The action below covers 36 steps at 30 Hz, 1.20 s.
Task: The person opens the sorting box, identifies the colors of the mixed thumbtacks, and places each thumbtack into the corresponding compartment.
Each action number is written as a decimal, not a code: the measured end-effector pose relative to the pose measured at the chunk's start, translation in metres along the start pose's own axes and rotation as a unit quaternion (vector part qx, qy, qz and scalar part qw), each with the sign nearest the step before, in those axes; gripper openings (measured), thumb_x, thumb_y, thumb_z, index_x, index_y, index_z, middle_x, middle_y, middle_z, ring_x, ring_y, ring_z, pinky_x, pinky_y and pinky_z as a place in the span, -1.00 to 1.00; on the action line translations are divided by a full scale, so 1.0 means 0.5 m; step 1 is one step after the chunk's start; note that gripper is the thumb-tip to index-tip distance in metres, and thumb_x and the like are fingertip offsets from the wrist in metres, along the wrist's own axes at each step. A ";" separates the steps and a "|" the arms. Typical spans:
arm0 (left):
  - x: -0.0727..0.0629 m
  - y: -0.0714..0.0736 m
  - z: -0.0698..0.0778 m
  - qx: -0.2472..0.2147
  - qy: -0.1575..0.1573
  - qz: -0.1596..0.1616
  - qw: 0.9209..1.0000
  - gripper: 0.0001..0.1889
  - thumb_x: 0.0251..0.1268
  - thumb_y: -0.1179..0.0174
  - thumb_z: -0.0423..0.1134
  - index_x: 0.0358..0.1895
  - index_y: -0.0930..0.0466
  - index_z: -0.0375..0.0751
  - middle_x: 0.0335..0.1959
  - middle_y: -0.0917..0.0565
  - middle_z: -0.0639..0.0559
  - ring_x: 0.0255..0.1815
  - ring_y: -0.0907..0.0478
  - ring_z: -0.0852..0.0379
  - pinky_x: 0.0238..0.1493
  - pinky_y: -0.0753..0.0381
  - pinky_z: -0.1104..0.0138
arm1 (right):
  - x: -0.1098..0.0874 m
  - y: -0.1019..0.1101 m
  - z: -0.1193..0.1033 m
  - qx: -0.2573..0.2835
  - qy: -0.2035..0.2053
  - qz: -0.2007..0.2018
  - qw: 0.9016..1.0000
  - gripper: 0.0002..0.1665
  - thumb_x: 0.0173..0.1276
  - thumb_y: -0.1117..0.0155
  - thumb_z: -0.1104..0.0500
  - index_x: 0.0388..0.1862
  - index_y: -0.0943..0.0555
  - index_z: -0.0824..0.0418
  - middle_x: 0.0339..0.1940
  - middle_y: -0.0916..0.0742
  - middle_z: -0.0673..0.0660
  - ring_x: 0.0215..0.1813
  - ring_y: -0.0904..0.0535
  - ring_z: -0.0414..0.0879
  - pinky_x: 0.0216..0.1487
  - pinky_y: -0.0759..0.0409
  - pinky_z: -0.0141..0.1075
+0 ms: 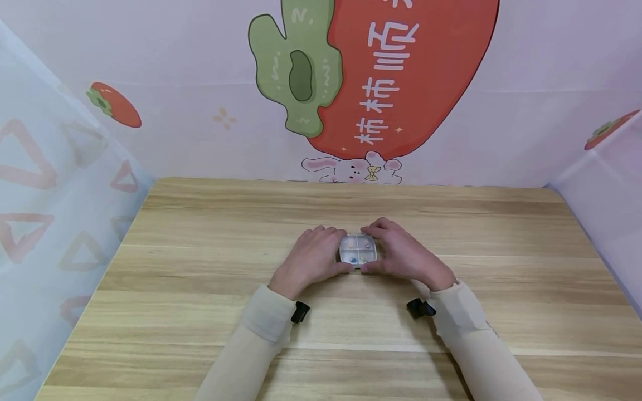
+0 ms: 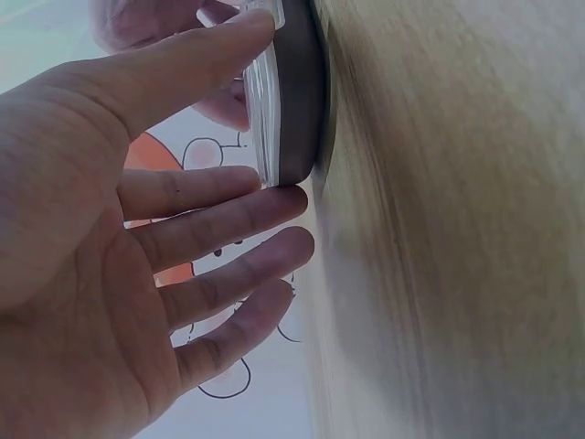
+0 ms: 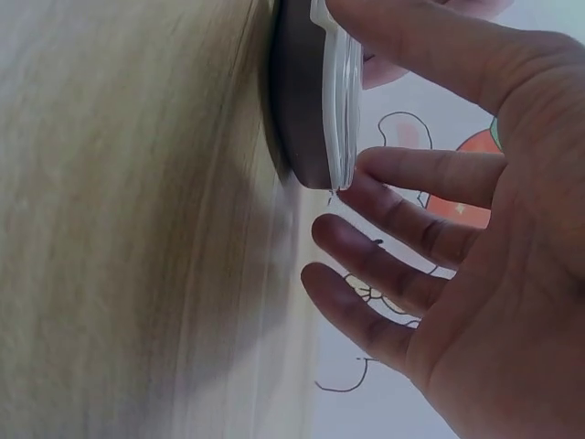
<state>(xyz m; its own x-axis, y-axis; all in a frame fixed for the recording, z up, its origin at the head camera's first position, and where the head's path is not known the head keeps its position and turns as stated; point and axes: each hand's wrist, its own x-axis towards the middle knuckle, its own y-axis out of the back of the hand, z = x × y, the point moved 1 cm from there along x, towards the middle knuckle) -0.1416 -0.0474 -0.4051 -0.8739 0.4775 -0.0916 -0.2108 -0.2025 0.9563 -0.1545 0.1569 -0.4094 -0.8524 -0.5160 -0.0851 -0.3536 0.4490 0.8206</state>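
A small pill box (image 1: 358, 250) with four compartments lies between both hands on the table. Small pills show through its clear lid (image 2: 265, 119), a blue one among them at the near left. Its base (image 3: 302, 101) is dark, seen from the side in both wrist views. The left hand (image 1: 316, 253) grips the box from the left, thumb at the near edge and fingertips at the far edge. From the right, the right hand (image 1: 403, 252) holds it likewise, its thumb close to the left thumb. The lower fingers of each hand spread loosely past the box.
The wood-grain table (image 1: 200, 312) stretches around the hands. Behind it rises a printed backdrop (image 1: 451, 139) with a large red persimmon and a rabbit. Patterned cloth (image 1: 60, 184) hangs along the left side. Black straps (image 1: 300, 312) show at the wrists.
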 end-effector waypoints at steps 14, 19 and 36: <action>0.004 -0.004 0.005 -0.008 0.008 -0.018 1.000 -0.25 0.21 -0.42 0.16 0.36 -0.50 -0.20 0.17 -0.60 -0.05 0.06 -0.51 -0.01 0.17 -0.49 0.08 | -0.002 -0.005 -0.007 -0.043 -0.010 0.025 0.999 -0.08 -0.01 -0.71 -0.08 0.27 -0.59 0.32 0.14 -0.63 0.19 0.18 -0.47 0.11 0.26 -0.43 0.07; 0.004 -0.003 0.006 -0.009 0.012 -0.019 1.000 -0.27 0.21 -0.41 0.16 0.35 -0.51 -0.19 0.16 -0.60 -0.05 0.06 -0.51 -0.01 0.18 -0.49 0.07 | -0.002 -0.007 -0.008 -0.054 0.000 0.035 0.998 -0.11 -0.01 -0.71 -0.08 0.24 -0.61 0.32 0.12 -0.64 0.19 0.18 -0.48 0.11 0.29 -0.38 0.09; 0.002 -0.010 0.006 -0.021 0.013 0.004 1.000 -0.25 0.11 -0.48 0.13 0.31 -0.54 -0.21 0.06 -0.63 -0.04 -0.07 -0.53 0.03 0.00 -0.56 0.12 | 0.000 -0.014 -0.013 -0.081 0.010 0.045 0.996 -0.14 -0.05 -0.73 -0.08 0.18 -0.65 0.33 0.04 -0.66 0.18 0.13 -0.48 0.09 0.20 -0.41 0.08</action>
<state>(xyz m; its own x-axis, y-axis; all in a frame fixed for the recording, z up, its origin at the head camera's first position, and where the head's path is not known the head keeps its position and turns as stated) -0.1404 -0.0433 -0.4090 -0.8863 0.4540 -0.0917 -0.2221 -0.2428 0.9443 -0.1494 0.1493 -0.4115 -0.8692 -0.4944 0.0027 -0.2083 0.3712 0.9049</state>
